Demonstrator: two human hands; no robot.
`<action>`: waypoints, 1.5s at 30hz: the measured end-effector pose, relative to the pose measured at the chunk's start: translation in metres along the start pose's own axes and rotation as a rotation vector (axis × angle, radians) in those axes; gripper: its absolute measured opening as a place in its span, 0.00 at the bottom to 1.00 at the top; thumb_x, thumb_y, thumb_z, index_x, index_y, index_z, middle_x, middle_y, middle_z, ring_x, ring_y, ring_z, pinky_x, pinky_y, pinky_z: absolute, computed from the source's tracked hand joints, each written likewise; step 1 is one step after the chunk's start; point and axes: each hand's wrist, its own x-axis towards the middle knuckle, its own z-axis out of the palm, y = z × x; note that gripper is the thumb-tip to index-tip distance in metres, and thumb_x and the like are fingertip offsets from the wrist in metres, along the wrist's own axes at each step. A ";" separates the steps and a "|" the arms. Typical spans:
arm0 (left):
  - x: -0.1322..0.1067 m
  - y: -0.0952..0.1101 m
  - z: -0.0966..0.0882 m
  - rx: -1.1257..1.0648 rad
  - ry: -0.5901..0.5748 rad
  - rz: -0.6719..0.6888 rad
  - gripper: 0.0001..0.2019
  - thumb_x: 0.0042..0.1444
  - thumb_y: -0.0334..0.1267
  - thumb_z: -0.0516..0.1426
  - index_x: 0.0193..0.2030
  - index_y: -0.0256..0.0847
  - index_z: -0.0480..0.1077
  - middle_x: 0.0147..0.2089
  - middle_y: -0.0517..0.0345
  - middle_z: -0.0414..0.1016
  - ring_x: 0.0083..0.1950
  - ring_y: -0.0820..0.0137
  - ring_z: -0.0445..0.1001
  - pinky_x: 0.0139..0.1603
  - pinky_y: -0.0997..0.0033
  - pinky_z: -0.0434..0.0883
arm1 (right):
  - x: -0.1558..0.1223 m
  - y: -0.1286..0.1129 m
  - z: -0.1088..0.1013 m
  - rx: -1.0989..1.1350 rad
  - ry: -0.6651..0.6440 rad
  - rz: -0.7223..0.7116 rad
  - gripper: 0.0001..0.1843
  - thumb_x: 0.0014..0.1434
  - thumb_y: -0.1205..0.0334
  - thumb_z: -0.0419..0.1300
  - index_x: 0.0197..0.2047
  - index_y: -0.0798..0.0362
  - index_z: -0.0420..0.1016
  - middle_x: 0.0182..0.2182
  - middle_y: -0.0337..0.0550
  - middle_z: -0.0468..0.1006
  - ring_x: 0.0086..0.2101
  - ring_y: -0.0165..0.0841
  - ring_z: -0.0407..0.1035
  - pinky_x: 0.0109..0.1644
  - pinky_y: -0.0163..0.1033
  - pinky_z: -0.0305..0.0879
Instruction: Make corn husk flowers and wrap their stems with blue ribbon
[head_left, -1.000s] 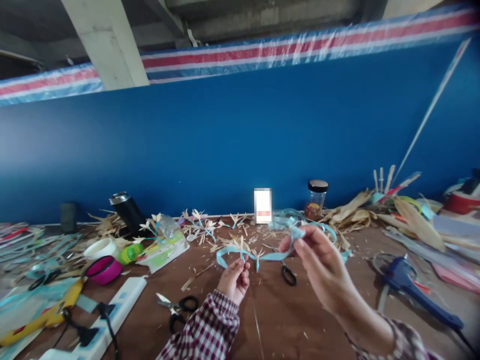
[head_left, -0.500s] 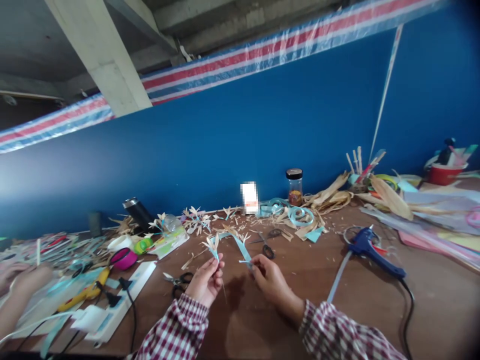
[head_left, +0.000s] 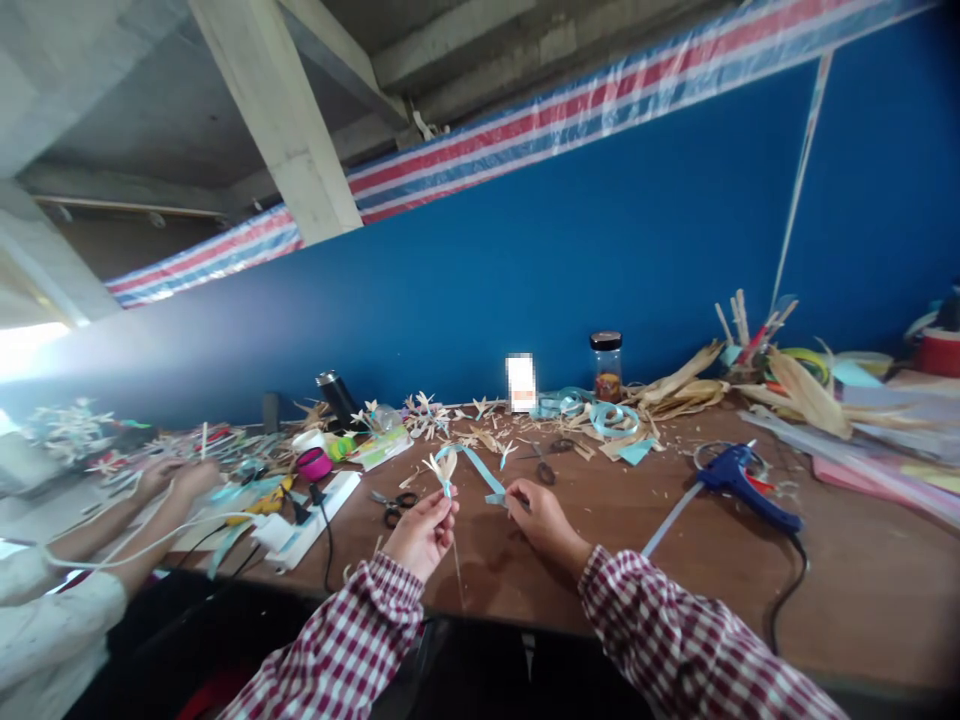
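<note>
My left hand (head_left: 422,532) is closed on a small corn-husk flower (head_left: 443,468), its pale petals pointing up and its thin stem hanging below the fingers. Pinched in my right hand (head_left: 546,522) is a light blue ribbon (head_left: 480,463), which arches over to the flower's base, where blue wrapping shows. The ribbon's free end sticks out left of my right fingers. Black-handled scissors (head_left: 393,512) lie just left of my left hand. Another pair of scissors (head_left: 546,472) rests beyond my right hand, near a second husk flower (head_left: 506,455).
A blue glue gun (head_left: 742,485) with its cord lies at right. Dried husks (head_left: 675,385), ribbon coils (head_left: 613,418) and a lidded jar (head_left: 606,368) stand along the blue partition. At left are a white power strip (head_left: 319,525) and a co-worker's hands (head_left: 187,478).
The view has shifted left and down, showing the table's front edge and more of the co-worker. Both my hands keep their hold; the ribbon now arches more visibly between them.
</note>
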 end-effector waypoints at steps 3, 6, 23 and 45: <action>-0.007 -0.006 -0.005 -0.032 0.024 0.002 0.07 0.50 0.26 0.60 0.38 0.35 0.71 0.27 0.60 0.71 0.21 0.82 0.69 0.20 0.85 0.67 | -0.001 0.000 0.000 -0.041 -0.004 -0.029 0.08 0.56 0.63 0.51 0.28 0.53 0.69 0.23 0.39 0.74 0.26 0.31 0.67 0.32 0.33 0.59; -0.011 -0.013 -0.009 -0.062 0.047 -0.004 0.06 0.50 0.26 0.61 0.35 0.35 0.69 0.26 0.60 0.72 0.21 0.81 0.70 0.20 0.85 0.68 | -0.001 0.000 0.000 -0.067 -0.011 -0.054 0.09 0.56 0.64 0.51 0.28 0.53 0.69 0.23 0.40 0.75 0.26 0.31 0.67 0.32 0.33 0.59; 0.026 -0.035 0.019 -0.014 -0.023 -0.137 0.04 0.52 0.24 0.57 0.34 0.33 0.68 0.24 0.59 0.73 0.20 0.79 0.71 0.23 0.80 0.72 | 0.001 0.000 0.000 0.032 -0.019 0.020 0.10 0.56 0.61 0.51 0.27 0.54 0.69 0.22 0.39 0.72 0.25 0.31 0.66 0.31 0.33 0.59; 0.129 -0.030 0.054 -0.029 -0.156 -0.258 0.12 0.40 0.30 0.67 0.31 0.35 0.69 0.19 0.65 0.69 0.20 0.79 0.70 0.22 0.82 0.69 | 0.075 0.013 -0.030 -0.065 0.096 0.201 0.07 0.55 0.64 0.52 0.30 0.55 0.70 0.23 0.40 0.73 0.25 0.31 0.66 0.30 0.33 0.59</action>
